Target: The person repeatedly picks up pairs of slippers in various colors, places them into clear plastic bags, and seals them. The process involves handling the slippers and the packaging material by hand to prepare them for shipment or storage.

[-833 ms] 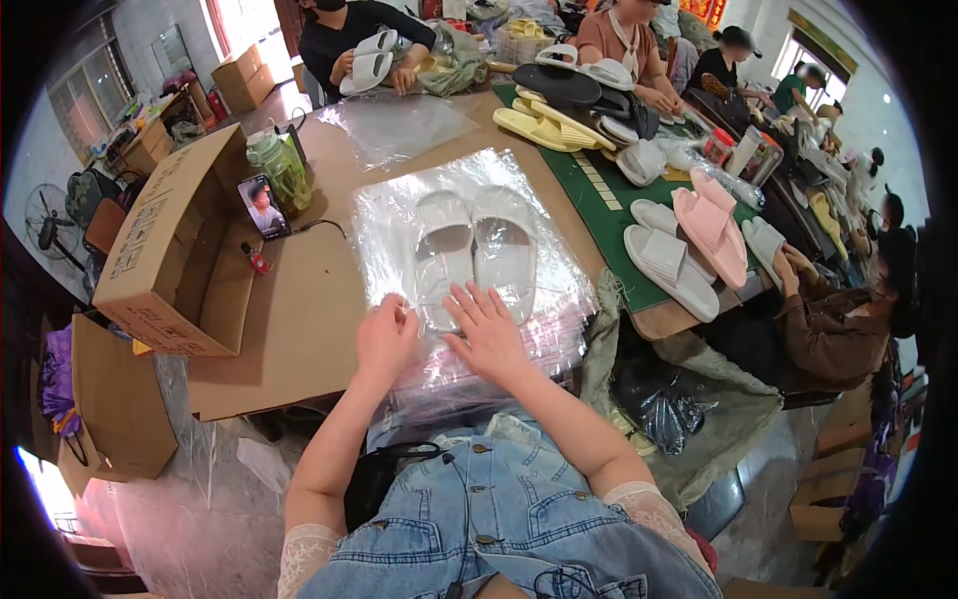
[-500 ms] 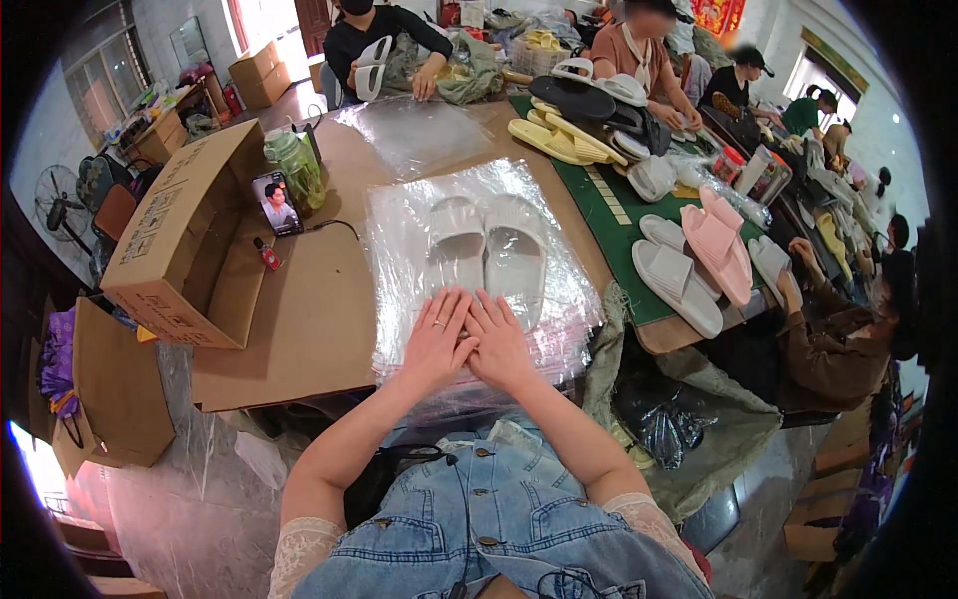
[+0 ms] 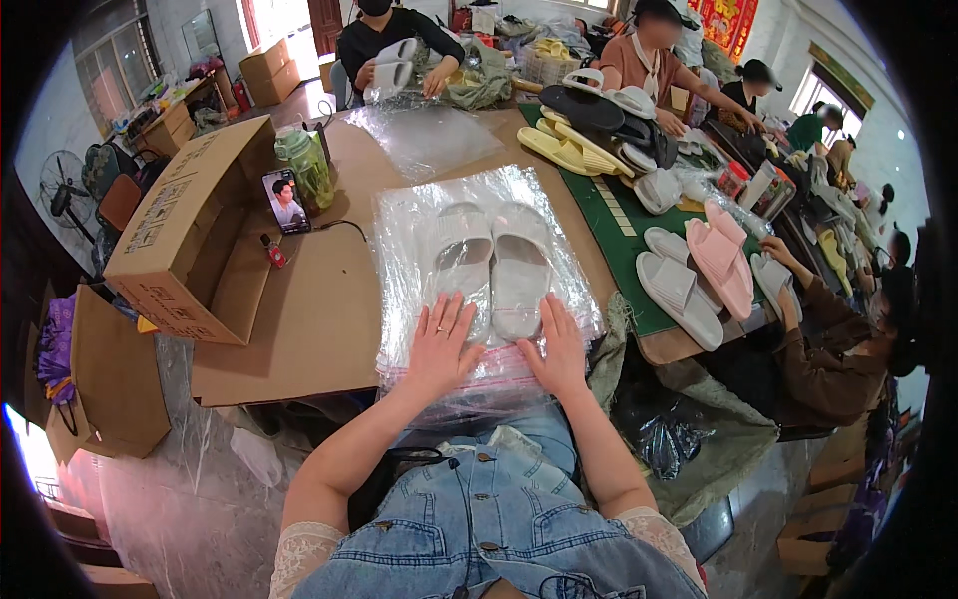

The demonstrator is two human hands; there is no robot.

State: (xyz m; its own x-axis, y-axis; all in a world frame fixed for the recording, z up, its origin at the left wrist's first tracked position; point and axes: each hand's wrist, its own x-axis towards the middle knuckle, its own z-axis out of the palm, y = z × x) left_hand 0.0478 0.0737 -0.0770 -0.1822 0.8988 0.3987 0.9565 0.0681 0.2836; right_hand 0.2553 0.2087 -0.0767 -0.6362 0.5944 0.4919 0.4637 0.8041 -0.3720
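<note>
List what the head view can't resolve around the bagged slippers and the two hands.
- Heels of the white slippers: covered by the left hand and right hand.
- Stack of clear bags: count unreadable, glare.
- Bag opening: hidden under both palms.
- Phone screen: too small.
</note>
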